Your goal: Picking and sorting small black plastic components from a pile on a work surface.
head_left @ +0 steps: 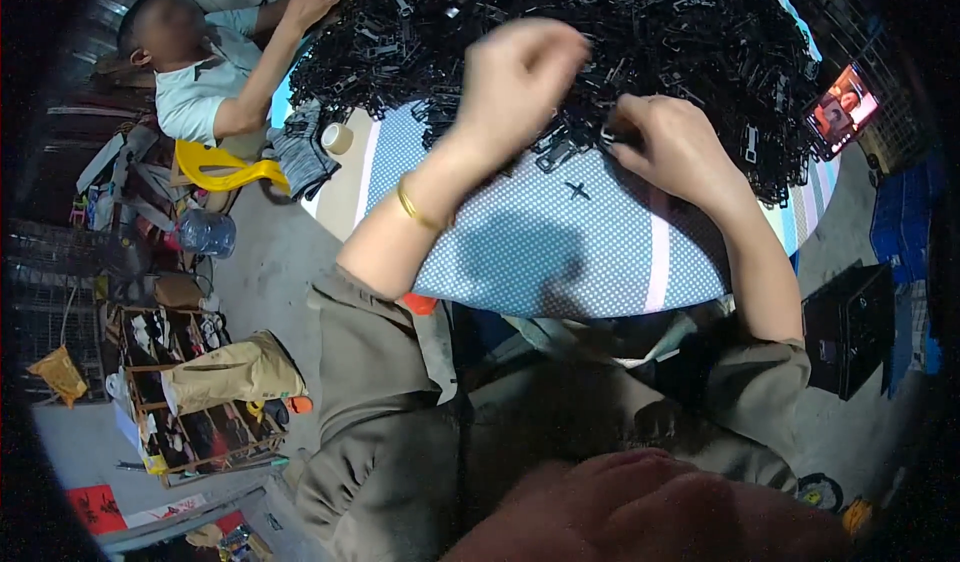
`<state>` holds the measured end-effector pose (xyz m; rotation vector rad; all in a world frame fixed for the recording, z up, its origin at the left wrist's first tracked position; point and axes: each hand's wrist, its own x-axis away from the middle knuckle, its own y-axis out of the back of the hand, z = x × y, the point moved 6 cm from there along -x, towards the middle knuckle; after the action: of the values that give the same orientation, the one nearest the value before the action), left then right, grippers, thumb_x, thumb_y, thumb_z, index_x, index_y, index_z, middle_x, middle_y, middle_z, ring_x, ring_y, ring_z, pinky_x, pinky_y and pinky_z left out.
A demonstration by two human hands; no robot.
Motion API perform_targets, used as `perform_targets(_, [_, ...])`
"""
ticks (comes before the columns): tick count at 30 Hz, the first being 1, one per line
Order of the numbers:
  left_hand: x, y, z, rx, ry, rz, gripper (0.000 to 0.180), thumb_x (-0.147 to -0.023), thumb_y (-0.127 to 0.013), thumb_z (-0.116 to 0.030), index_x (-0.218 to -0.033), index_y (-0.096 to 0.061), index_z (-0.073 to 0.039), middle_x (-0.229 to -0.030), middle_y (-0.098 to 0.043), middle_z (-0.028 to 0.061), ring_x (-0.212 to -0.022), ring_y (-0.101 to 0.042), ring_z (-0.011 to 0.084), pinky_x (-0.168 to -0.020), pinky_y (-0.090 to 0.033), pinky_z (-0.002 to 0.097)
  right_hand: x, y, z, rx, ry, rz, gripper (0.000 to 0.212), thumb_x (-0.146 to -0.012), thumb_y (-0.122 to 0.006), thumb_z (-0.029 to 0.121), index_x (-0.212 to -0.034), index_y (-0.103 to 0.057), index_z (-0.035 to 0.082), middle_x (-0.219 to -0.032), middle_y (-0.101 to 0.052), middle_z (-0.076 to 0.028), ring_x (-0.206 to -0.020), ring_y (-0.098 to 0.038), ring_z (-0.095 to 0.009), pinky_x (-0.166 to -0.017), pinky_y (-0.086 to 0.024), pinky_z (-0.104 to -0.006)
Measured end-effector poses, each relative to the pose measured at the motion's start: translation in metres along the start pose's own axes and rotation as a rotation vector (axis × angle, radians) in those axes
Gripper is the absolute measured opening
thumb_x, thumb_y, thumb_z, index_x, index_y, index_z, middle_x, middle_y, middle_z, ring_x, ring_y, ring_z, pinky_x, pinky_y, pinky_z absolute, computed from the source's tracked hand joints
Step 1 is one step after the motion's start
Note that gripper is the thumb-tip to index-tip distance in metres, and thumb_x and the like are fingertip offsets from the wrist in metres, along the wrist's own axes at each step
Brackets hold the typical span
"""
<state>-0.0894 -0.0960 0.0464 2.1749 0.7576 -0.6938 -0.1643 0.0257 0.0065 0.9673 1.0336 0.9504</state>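
Observation:
A large heap of black plastic parts (600, 22) covers the far part of the table. My left hand (525, 72) is raised over its near edge, blurred, with the fingers curled toward the thumb; whatever they may hold does not show. To its right, my right hand (680, 147) is at the heap's near edge with thumb and fingers bent together. A small glint shows at those fingertips, too small to name. Between the hands, a grey-black frame-shaped part (558, 154) lies at the heap's edge. Nearer to me, a small black cross-shaped piece (578, 191) rests on the cloth.
A patterned blue-grey tablecloth (520, 252) covers the table. Another person (215, 72) sits at the far left, a hand near the heap. A tape roll (337, 139) and folded grey cloth (302, 157) lie at the left edge. A lit screen (843, 112) stands at the right.

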Motion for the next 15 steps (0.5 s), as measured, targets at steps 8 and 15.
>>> perform_targets(8, [-0.039, 0.005, 0.087, -0.632, -0.016, -0.016, 0.025, -0.075, -0.062, -0.024, -0.087, -0.064, -0.003, -0.088, -0.062, 0.0168, -0.085, -0.059, 0.0290, -0.074, -0.046, 0.0340, -0.004, 0.011, 0.012, -0.401, 0.237, -0.287, 0.027, -0.074, -0.065, 0.018, -0.094, -0.058, 0.002, -0.074, -0.058, -0.011, -0.065, -0.058, -0.021, -0.058, -0.047, -0.0290])
perform_targets(15, [-0.028, 0.028, 0.067, -0.432, 0.197, -0.063, 0.017, -0.076, -0.062, -0.015, -0.085, -0.063, -0.001, -0.079, -0.063, 0.0104, -0.072, -0.059, 0.0183, -0.067, -0.045, 0.0280, -0.009, 0.010, -0.006, -0.702, 0.022, -0.337, 0.027, -0.079, -0.061, 0.014, -0.103, -0.057, 0.003, -0.070, -0.057, -0.003, -0.062, -0.053, -0.009, -0.055, -0.044, -0.0226])
